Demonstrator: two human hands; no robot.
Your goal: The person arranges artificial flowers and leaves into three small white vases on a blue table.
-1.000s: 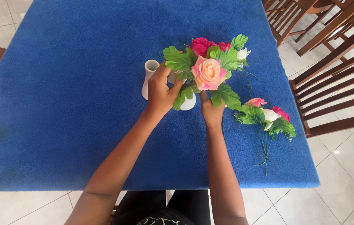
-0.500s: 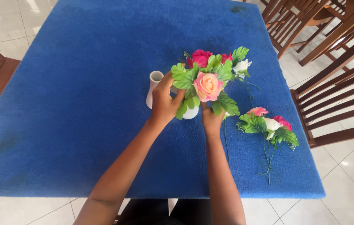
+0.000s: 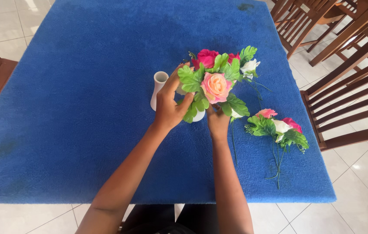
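Left hand (image 3: pixel 169 105) was half curled around the flower bunch (image 3: pixel 215 85) and small white vase (image 3: pixel 198 115) | right hand (image 3: pixel 217 121) was closed on the stems under the leaves | bunch was mid surface (image 3: pixel 62 108), right of the tall white vase (image 3: pixel 158 89) | spare flowers (image 3: pixel 278 127) lay near right | left fingers had moved up higher into the leaves than before.

Table cover (image 3: pixel 84 108): blue cloth, matt, fuzzy nap like felt or carpet. White vase (image 3: pixel 159 89): smooth, faintly glossy, looks ceramic; artificial bouquet (image 3: pixel 216 84) and loose flower sprig (image 3: pixel 277 128) show fabric-like petals and matt plastic-looking green leaves on thin stems. Chairs (image 3: pixel 344 91): brown wood, smooth with slight sheen; floor tiles (image 3: pixel 361 195) pale, smooth, semi-gloss.
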